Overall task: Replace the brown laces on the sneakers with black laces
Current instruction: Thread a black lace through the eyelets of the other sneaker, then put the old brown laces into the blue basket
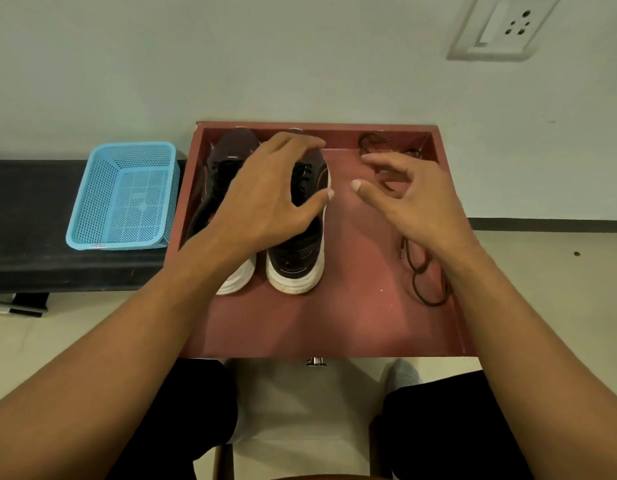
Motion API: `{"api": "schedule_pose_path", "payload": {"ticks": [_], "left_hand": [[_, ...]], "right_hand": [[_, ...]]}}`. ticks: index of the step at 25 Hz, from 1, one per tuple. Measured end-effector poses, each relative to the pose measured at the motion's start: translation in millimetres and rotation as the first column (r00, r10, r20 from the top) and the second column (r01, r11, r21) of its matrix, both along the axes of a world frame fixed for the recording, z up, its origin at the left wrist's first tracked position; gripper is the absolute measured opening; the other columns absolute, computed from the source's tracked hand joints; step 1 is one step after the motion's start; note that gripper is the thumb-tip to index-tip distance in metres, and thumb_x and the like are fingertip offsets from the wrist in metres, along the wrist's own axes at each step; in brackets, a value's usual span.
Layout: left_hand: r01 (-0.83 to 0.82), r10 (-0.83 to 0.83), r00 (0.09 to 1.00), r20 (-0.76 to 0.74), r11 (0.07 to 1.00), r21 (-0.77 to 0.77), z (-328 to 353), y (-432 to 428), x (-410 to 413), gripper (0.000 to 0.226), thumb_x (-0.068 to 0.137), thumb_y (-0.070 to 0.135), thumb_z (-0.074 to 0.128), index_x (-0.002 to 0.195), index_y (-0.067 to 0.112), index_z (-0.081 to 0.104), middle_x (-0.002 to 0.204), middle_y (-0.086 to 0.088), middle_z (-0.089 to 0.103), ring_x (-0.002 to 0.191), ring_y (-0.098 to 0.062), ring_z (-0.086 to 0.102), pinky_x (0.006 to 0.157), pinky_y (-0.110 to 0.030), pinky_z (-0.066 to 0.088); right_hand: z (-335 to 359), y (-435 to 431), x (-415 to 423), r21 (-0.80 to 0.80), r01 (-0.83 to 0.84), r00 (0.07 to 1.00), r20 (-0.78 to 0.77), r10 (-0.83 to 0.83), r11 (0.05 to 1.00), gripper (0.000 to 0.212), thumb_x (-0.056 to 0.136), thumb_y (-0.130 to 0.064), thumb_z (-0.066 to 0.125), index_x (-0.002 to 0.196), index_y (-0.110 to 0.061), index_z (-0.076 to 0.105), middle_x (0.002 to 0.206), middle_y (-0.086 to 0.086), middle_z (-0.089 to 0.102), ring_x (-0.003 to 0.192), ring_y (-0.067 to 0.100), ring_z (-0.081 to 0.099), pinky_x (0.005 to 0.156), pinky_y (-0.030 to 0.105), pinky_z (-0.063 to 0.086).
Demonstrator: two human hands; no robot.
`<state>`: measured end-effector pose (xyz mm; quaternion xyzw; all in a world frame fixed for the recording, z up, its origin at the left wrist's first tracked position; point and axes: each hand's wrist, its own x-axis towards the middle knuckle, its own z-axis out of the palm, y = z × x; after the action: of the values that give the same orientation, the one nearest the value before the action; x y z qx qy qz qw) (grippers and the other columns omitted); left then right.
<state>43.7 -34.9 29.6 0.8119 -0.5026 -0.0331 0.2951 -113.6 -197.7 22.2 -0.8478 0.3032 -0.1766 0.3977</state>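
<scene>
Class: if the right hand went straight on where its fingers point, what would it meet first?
The right hand would probably meet the left hand first, over the sneaker nearer it; depth is unclear.

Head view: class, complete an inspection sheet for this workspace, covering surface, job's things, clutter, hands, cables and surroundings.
Surface: red-brown shallow wooden tray.
Job's things: two dark white-soled sneakers at tray's left, black laces threaded; loose brown laces at tray's right.
Clutter: nothing seen.
Hands: left hand open over the sneakers; right hand open over tray's right.
Cables: nothing seen.
Surroundings: light blue perforated plastic basket on black bench; white wall socket.
</scene>
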Motion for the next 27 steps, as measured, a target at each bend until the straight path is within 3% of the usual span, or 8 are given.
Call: {"api": "schedule_pose_path", "payload": {"ticks": [4, 10, 13, 16, 18, 20, 25, 27], "left_hand": [[0.043, -0.042, 0.999, 0.007, 0.998, -0.04, -4, -11, -5, 0.057, 0.091, 0.047, 0.071, 0.141, 0.023, 0.058, 0.141, 0.006, 0.057, 0.127, -0.013, 0.056, 0.108, -0.031, 0.045], [0.024, -0.026, 0.999, -0.023, 0.995, -0.099, -9, -21, -3, 0.047, 0.091, 0.045, 0.069, 0.133, 0.025, 0.062, 0.134, 0.01, 0.06, 0.122, -0.008, 0.056, 0.106, -0.03, 0.047], [0.017, -0.021, 0.999, -0.037, 0.992, -0.121, -12, -25, -2, 0.041, 0.091, 0.041, 0.069, 0.128, 0.025, 0.064, 0.13, 0.011, 0.061, 0.121, -0.007, 0.056, 0.105, -0.029, 0.047], [0.016, -0.022, 0.999, -0.04, 0.99, -0.139, -12, -26, -2, 0.036, 0.091, 0.04, 0.068, 0.124, 0.025, 0.066, 0.128, 0.011, 0.061, 0.12, -0.009, 0.057, 0.103, -0.03, 0.049], [0.007, -0.015, 0.999, -0.05, 0.989, -0.149, -11, -25, 0, 0.034, 0.091, 0.04, 0.067, 0.123, 0.026, 0.066, 0.127, 0.01, 0.062, 0.119, -0.009, 0.058, 0.102, -0.031, 0.05], [-0.004, -0.004, 0.999, -0.053, 0.988, -0.155, -10, -24, 2, 0.032, 0.092, 0.039, 0.066, 0.122, 0.027, 0.067, 0.126, 0.009, 0.062, 0.117, -0.009, 0.058, 0.101, -0.03, 0.05], [-0.017, -0.005, 0.993, -0.118, 0.982, -0.186, -8, -24, 0, 0.03, 0.093, 0.032, 0.069, 0.122, 0.023, 0.068, 0.122, 0.008, 0.063, 0.109, -0.006, 0.06, 0.101, -0.025, 0.049], [-0.015, -0.023, 0.984, -0.176, 0.977, -0.211, -8, -25, -4, 0.035, 0.094, 0.031, 0.07, 0.127, 0.021, 0.066, 0.124, 0.008, 0.064, 0.11, -0.005, 0.061, 0.1, -0.03, 0.052]], "right_hand": [[0, -22, -20, -0.009, 0.121, 0.992, 0.039, -0.121, 0.993, 0.039, 0.087, -0.043, 0.081, 0.125, -0.037, 0.074, 0.113, -0.024, 0.074, 0.103, -0.008, 0.069, 0.099, 0.028, 0.057], [-26, -53, 4, -0.059, 0.253, 0.967, 0.056, -0.25, 0.966, 0.038, 0.089, -0.032, 0.079, 0.126, -0.024, 0.075, 0.11, -0.014, 0.076, 0.095, -0.003, 0.071, 0.082, 0.005, 0.051], [-42, -75, 32, -0.17, 0.263, 0.965, 0.043, -0.259, 0.95, 0.04, 0.09, -0.028, 0.078, 0.129, -0.02, 0.074, 0.111, -0.005, 0.076, 0.089, -0.008, 0.068, 0.079, -0.002, 0.044], [-54, -95, 57, -0.27, 0.241, 0.962, -0.06, -0.266, 0.932, 0.046, 0.088, -0.035, 0.079, 0.131, -0.021, 0.072, 0.12, 0.002, 0.075, 0.104, 0.012, 0.071, 0.095, 0.017, 0.052], [-62, -99, 63, -0.282, 0.188, 0.96, -0.15, -0.236, 0.941, 0.041, 0.086, -0.036, 0.079, 0.124, -0.022, 0.076, 0.111, 0.001, 0.078, 0.101, 0.019, 0.073, 0.092, 0.033, 0.059], [-65, -101, 64, -0.273, 0.162, 0.956, -0.194, -0.219, 0.948, 0.031, 0.088, -0.033, 0.078, 0.116, -0.021, 0.079, 0.1, -0.002, 0.079, 0.09, 0.016, 0.073, 0.083, 0.028, 0.06], [-33, -91, 50, -0.218, 0.204, 0.977, -0.021, -0.214, 0.954, 0.014, 0.091, -0.026, 0.079, 0.103, -0.02, 0.082, 0.085, -0.01, 0.075, 0.071, -0.004, 0.064, 0.071, 0.007, 0.051], [-3, -76, 40, -0.176, 0.18, 0.984, 0.046, -0.175, 0.968, 0.013, 0.09, -0.033, 0.078, 0.099, -0.025, 0.083, 0.078, -0.014, 0.074, 0.07, -0.003, 0.067, 0.069, 0.011, 0.05]]}}
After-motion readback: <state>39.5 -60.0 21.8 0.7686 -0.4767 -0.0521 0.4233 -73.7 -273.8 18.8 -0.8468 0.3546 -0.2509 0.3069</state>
